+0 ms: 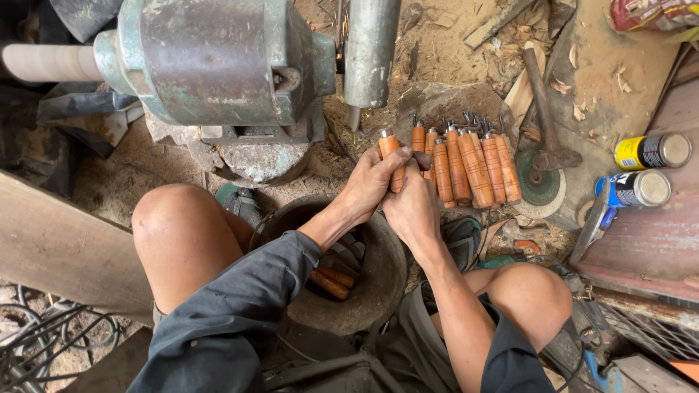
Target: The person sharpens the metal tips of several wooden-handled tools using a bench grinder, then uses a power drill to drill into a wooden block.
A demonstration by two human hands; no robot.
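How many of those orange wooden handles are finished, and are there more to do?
About six or seven handles already lie in a row on the stone, each with a metal piece in its end. The left hand and right hand grip one more handle together. At least two handles wait in the black bucket below.

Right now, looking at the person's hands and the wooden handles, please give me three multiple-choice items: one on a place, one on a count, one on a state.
1. Where does the row of finished wooden handles lie?
A. beside the hands, on a stone
B. on the cans
C. on the knee

2. How many cans stand at the right?
A. one
B. two
C. four

3. How is the wooden handle at the hands held?
A. lying loose
B. gripped by both hands
C. gripped by one hand

Answers: 1 A, the row rests next to the right hand. 2 B, a yellow and a blue one. 3 B, the left hand and right hand close around it.
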